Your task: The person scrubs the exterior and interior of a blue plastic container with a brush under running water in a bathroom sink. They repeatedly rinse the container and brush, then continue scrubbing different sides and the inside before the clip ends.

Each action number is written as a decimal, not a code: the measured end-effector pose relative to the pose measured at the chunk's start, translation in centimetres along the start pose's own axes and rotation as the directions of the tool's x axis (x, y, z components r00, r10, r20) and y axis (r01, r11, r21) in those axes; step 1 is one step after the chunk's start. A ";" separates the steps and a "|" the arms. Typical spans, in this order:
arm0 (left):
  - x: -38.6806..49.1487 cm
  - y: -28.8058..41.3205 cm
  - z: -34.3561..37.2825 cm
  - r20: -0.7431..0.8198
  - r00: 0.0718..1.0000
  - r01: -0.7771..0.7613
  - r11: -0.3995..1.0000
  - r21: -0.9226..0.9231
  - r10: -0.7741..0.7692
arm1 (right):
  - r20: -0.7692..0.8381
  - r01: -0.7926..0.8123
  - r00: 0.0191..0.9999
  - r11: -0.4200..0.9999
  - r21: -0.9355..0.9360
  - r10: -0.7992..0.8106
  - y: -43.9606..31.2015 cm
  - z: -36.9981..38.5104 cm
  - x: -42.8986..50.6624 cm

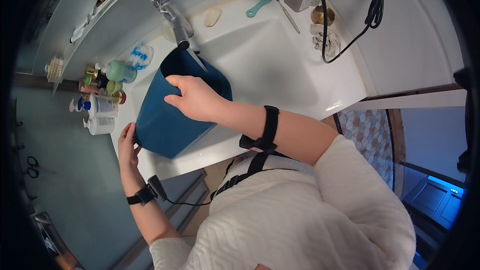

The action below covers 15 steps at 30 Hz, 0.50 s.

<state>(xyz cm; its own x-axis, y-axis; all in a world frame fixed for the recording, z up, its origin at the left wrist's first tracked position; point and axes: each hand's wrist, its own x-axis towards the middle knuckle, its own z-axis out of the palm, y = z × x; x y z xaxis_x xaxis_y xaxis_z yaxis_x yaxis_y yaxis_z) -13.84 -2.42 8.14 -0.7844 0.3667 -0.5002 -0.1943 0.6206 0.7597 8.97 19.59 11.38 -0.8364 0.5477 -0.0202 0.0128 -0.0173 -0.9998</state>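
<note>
A blue plastic bin (165,120) lies tilted over the near left part of the white washbasin (270,71), its mouth under the chrome faucet (176,24). A stream of water (198,61) runs from the spout into the bin. My right hand (197,97) grips the bin near its rim; some of its fingers are hidden. Down at the bin's base, my left hand (128,146) holds the lower corner with its fingertips, partly out of sight behind the bin.
Pump bottles (103,105) and small jars crowd the left ledge beside a blue-and-white scrubber (141,57). Behind the basin lie a soap bar (213,17), a teal-handled tool (261,3) and a metal tool (288,15). A black cable (347,48) hangs over the right ledge, near a crumpled cloth (327,40).
</note>
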 end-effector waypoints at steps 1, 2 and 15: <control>-0.2 0.0 -0.7 -0.015 0.999 -0.032 0.999 -0.038 0.031 | -0.036 -0.004 0.999 0.999 -0.054 0.003 0.3 0.1 0.3; -0.3 0.2 -1.1 -0.013 0.999 -0.041 0.997 -0.068 0.041 | -0.073 -0.012 0.997 0.994 -0.107 0.004 0.5 0.2 0.6; 2.4 -3.4 3.2 -0.030 0.995 0.100 0.993 0.069 -0.098 | -0.109 0.114 0.983 0.957 -0.268 -0.148 -0.2 2.9 1.4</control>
<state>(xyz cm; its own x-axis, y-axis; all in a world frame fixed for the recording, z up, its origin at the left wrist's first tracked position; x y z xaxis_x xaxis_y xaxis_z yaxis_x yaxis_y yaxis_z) -13.17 -1.42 3.08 -0.7787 0.2833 -0.5598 -0.2308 0.7003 0.6755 6.17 17.95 11.60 -0.7642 0.6323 0.1274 0.0635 0.2704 -0.9607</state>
